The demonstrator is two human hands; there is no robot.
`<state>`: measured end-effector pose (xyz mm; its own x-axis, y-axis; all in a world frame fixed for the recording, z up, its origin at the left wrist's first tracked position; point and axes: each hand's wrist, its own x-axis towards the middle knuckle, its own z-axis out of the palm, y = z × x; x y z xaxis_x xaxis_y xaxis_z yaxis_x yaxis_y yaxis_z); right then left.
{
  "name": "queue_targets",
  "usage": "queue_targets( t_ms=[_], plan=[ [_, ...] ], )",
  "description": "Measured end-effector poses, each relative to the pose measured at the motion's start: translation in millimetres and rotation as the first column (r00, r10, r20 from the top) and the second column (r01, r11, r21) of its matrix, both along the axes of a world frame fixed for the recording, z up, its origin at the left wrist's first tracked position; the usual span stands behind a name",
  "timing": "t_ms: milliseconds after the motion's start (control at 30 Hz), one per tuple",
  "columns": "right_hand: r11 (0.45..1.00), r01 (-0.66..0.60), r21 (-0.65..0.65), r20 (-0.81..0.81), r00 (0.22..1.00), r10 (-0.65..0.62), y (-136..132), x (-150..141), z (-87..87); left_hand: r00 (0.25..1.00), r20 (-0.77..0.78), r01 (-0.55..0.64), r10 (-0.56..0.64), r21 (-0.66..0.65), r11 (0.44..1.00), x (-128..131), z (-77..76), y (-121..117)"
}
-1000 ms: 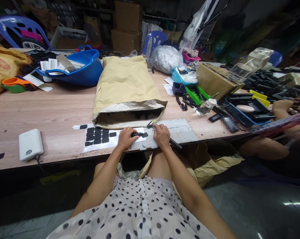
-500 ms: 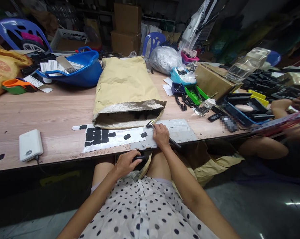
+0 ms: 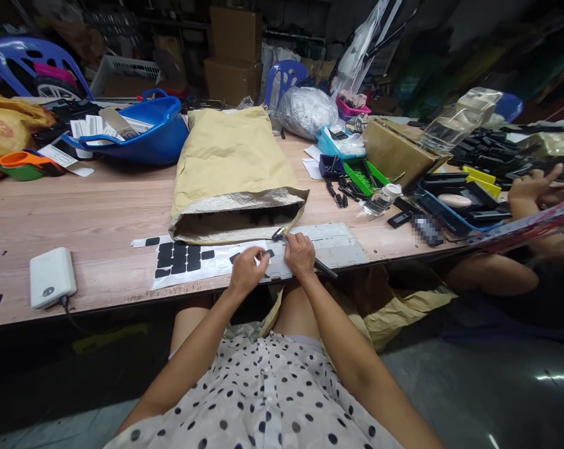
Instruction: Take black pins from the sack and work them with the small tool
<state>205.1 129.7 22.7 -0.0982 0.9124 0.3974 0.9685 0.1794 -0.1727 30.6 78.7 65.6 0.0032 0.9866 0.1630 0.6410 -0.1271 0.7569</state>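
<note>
My right hand (image 3: 299, 254) is closed around a hammer (image 3: 327, 269) with a black handle; its metal head (image 3: 279, 234) points toward the paper sack. Just to the left, my left hand (image 3: 249, 269) hovers over the white sheet (image 3: 211, 268), fingertips pinched together. Whatever they hold, if anything, is too small to make out. Several black rounded stickers (image 3: 179, 257) sit in a block on the sheet, with single ones farther right, one partly behind my left hand. A grey board (image 3: 340, 243) lies beneath my right hand.
The open yellow paper sack (image 3: 238, 149) lies just beyond the sheet. At left are a white power bank (image 3: 52, 277) and a blue basin (image 3: 165, 128). To the right stand a green tray (image 3: 364, 176), a water bottle (image 3: 381, 199) and a co-worker's hands (image 3: 532, 187).
My left hand has risen from below the table edge, where it held a black piece, to the sheet beside my right hand. The right hand keeps the hammer in nearly the same place.
</note>
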Motion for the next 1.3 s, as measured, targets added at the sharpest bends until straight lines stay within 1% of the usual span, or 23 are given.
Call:
queue_targets(
  t_ms=[33,100,133,200,300,333,400,500,567,600,667,733,800,867,933,1033,1200,1300],
  plan=[
    [1.0,0.002,-0.003,0.0,1.0,-0.002,0,0,0.1,0.997,0.0,-0.082,0.082,0.013,0.997,2,4.5,20],
    [1.0,0.003,-0.005,0.0,1.0,-0.003,0,-1,0.1,0.974,-0.01,-0.224,0.224,0.0,0.975,4,9.6,59],
    [1.0,0.002,-0.002,0.0,1.0,-0.002,0,-2,0.1,0.958,-0.03,-0.285,0.284,-0.026,0.958,4,10.7,76],
    [1.0,-0.005,0.004,0.002,1.0,0.005,-1,-2,0.1,0.931,-0.096,-0.362,0.352,-0.123,0.924,3,12.2,101],
    [1.0,-0.014,0.005,0.01,1.0,0.014,-1,-2,0.1,0.908,-0.221,-0.412,0.357,-0.3,0.861,4,15.4,120],
    [1.0,-0.018,0.003,0.012,1.0,0.018,-1,-3,0.2,0.9,-0.257,-0.424,0.351,-0.334,0.842,5,16.8,123],
    [1.0,-0.025,0.002,0.012,1.0,0.025,-1,-3,0.3,0.885,-0.311,-0.445,0.346,-0.354,0.823,6,19.5,126],
    [1.0,-0.026,0.004,0.006,1.0,0.026,-2,-3,0.5,0.876,-0.334,-0.457,0.347,-0.348,0.819,3,21.6,124],
    [1.0,-0.02,0.001,0.001,1.0,0.02,-2,-4,0.6,0.874,-0.327,-0.462,0.36,-0.326,0.825,-4,20.5,117],
    [1.0,-0.017,-0.001,-0.001,1.0,0.017,-2,-4,0.7,0.875,-0.313,-0.459,0.37,-0.291,0.84,-9,19.1,111],
    [1.0,-0.01,-0.005,-0.001,1.0,0.01,-1,-4,1.0,0.896,-0.255,-0.414,0.364,-0.183,0.892,-20,14.3,95],
    [1.0,-0.005,-0.008,0.0,1.0,0.005,-1,-5,1.2,0.941,-0.174,-0.308,0.29,-0.087,0.947,-32,6.9,74],
    [1.0,-0.003,-0.01,0.001,1.0,0.003,-1,-5,1.2,0.98,-0.105,-0.172,0.166,-0.046,0.984,-43,-1.9,52],
    [1.0,-0.002,-0.008,0.001,1.0,0.002,0,-4,1.0,0.996,-0.075,-0.046,0.044,-0.029,0.999,-50,-10.6,34],
    [1.0,0.0,-0.001,0.0,1.0,0.0,0,-4,0.4,0.996,-0.081,0.042,-0.043,-0.013,0.999,-53,-17.6,23],
    [1.0,0.001,0.01,-0.002,1.0,-0.001,1,-3,-0.7,0.988,-0.124,0.097,-0.097,0.001,0.995,-53,-23.5,19],
    [1.0,-0.002,0.013,0.001,1.0,0.002,0,-2,-2.1,0.974,-0.203,0.109,-0.101,0.029,0.994,-47,-27.1,24],
    [1.0,-0.005,0.001,-0.003,1.0,0.005,1,-1,-1.9,0.971,-0.217,0.113,-0.104,0.031,0.993,-46,-29.2,24]
  ],
)
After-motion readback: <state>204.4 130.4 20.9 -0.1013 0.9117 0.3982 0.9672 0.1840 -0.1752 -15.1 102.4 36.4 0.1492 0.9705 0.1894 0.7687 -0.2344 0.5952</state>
